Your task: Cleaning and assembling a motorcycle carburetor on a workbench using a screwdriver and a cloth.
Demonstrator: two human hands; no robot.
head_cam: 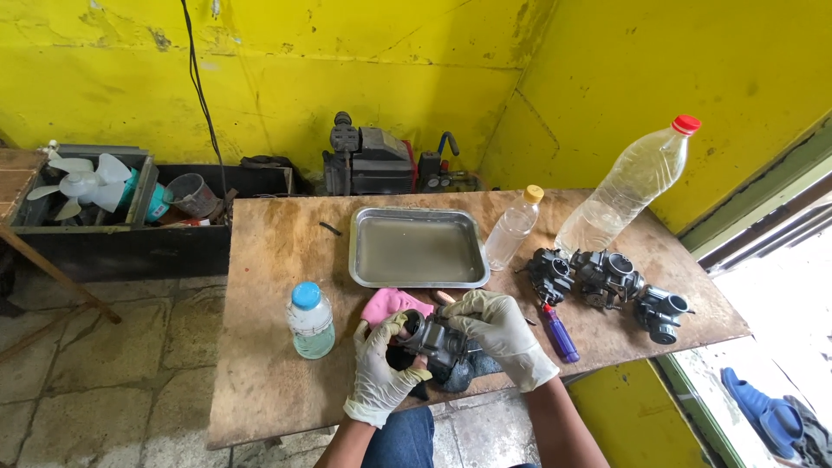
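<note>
Dark grey metal carburettor (436, 340) is held above the near edge of the worn plywood tabletop (269, 364). It is clasped from both sides: the left hand (381, 368) in a pale glove is closed around its round mouth, the gloved right hand (501, 329) wrapped over its top. A pink cloth (390, 303) lies just behind, before a shallow steel tray of cloudy liquid (418, 249).

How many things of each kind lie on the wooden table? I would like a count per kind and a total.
Plastic bottles: 3, red cap, yellow cap, blue cap
Carburetors: 4, one held in both gloved hands, three at the right
Metal tray: 1
Pink cloth: 1
Purple-handled screwdriver: 1
Total: 10
</note>
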